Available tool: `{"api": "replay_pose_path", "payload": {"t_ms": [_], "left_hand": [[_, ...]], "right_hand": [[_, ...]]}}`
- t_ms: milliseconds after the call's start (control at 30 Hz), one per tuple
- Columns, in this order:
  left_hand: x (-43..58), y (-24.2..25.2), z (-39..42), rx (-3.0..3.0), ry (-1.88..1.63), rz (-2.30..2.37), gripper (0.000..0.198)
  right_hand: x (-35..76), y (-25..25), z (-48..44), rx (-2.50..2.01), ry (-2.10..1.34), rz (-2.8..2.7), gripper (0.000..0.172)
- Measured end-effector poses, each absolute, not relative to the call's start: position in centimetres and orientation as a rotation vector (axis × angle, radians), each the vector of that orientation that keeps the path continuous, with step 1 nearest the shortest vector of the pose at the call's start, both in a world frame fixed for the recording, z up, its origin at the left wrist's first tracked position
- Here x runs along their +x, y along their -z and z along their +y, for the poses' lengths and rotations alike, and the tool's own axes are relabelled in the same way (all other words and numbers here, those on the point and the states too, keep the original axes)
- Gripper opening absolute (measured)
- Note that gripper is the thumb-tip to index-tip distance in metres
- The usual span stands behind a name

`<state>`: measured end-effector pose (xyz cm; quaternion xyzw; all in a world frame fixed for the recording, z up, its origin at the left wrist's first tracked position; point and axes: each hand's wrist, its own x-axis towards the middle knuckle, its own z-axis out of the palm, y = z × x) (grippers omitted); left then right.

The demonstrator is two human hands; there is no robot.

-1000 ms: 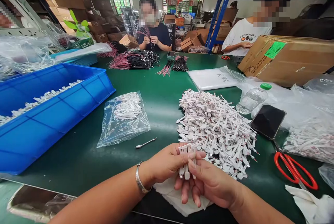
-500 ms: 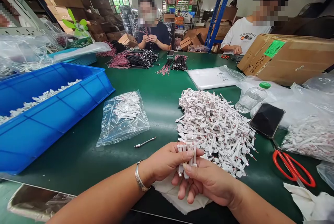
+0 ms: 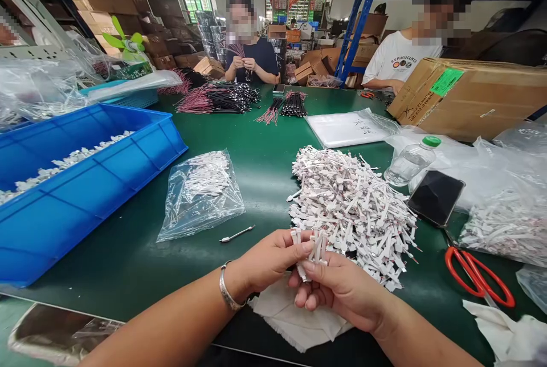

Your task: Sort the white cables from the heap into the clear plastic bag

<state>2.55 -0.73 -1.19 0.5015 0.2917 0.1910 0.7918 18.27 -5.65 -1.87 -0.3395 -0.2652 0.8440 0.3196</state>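
Note:
Over the near edge of the table, my two hands meet in front of a large heap of short white connector cables [image 3: 350, 202]. My left hand [image 3: 277, 259], with a silver bangle at the wrist, pinches a few of these cables between thumb and fingers. My right hand [image 3: 346, 284] is closed on a small upright bunch of white cables [image 3: 318, 247], its thumb across them and its fingers curled beneath. The hands touch or nearly touch; their inner fingertips are partly hidden. A pale cloth [image 3: 294, 315] lies below them.
One loose cable [image 3: 237, 234] and a clear bag of cables [image 3: 205, 190] lie left of the heap, beside a blue bin [image 3: 85, 196]. To the right are a bottle [image 3: 410, 160], a phone [image 3: 436, 197] and red-handled scissors [image 3: 478, 276]. Two people sit across the table.
The cables have shifted in my hands: fewer show at the left thumb, and more stand bunched in the right hand. My right fingers have curled in more.

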Motion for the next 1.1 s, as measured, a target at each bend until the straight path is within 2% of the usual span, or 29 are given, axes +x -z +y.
{"api": "replay_pose_path", "payload": {"t_ms": [333,633,800,1000,1100], "left_hand": [[2.5,1.5,-0.9,1.142,-0.427,0.719,0.033],[2.6,0.4,-1.0,1.217,-0.456,0.803,0.037],[2.7,0.6,-1.0,1.160,-0.491,0.770,0.037],[2.7,1.2,-0.9,1.145,-0.512,0.737,0.035],[2.7,1.3,-0.9,1.145,-0.502,0.725,0.035]], "right_hand": [[18.3,1.9,-5.7,-0.888,-2.231,-0.739,0.031],[18.0,1.6,-5.6,-0.856,-2.210,-0.613,0.050],[18.0,1.5,-5.6,-0.853,-2.211,-0.601,0.045],[18.4,1.8,-5.6,-0.851,-2.233,-0.684,0.028],[18.4,2.0,-5.6,-0.857,-2.237,-0.710,0.027]]}}
